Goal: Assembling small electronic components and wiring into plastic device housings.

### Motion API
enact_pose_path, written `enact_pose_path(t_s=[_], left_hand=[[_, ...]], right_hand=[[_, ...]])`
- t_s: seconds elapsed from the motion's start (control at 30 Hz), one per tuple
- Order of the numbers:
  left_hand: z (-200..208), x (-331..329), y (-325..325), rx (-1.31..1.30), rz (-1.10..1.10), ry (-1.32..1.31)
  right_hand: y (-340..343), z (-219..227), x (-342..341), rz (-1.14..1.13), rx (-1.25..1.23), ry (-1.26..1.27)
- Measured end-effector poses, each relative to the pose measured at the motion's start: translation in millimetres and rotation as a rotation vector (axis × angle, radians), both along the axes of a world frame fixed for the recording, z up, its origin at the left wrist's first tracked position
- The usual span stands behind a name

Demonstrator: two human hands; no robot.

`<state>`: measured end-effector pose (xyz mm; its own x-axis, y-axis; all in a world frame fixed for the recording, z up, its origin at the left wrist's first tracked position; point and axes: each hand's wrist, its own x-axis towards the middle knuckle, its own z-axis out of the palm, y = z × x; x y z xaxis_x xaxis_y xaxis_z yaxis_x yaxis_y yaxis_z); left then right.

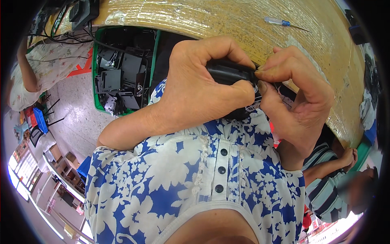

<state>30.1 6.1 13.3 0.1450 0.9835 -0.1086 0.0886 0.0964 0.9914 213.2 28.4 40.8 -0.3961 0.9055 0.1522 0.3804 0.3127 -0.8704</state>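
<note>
My left hand (203, 81) is closed round a black plastic casing (229, 72), holding it over my lap near the table's edge. Its thumb and forefinger press along the casing's right end. At that end my right hand (298, 81) pinches with thumb and forefinger; whatever sits between those fingertips is too small to name. Thin white wires (254, 103) hang just below the two hands. My fingers cover much of the casing.
A wooden table (170, 14) wrapped in clear film spans the top, with a blue-handled screwdriver (280, 22) on it. Left of my hands, a green crate (96, 81) holds several dark flat parts with wires. Black cables lie at upper left. Co-workers sit at far left and lower right.
</note>
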Motion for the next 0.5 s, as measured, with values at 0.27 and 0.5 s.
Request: enact_pose_path(t_s=[0.27, 0.5], left_hand=[[-7, 2, -6, 0.116, 0.031, 0.048], [-14, 8, -8, 0.241, 0.099, 0.141]], right_hand=[[1, 2, 0, 0.042, -0.057, -0.029], [4, -1, 1, 0.086, -0.052, -0.074]])
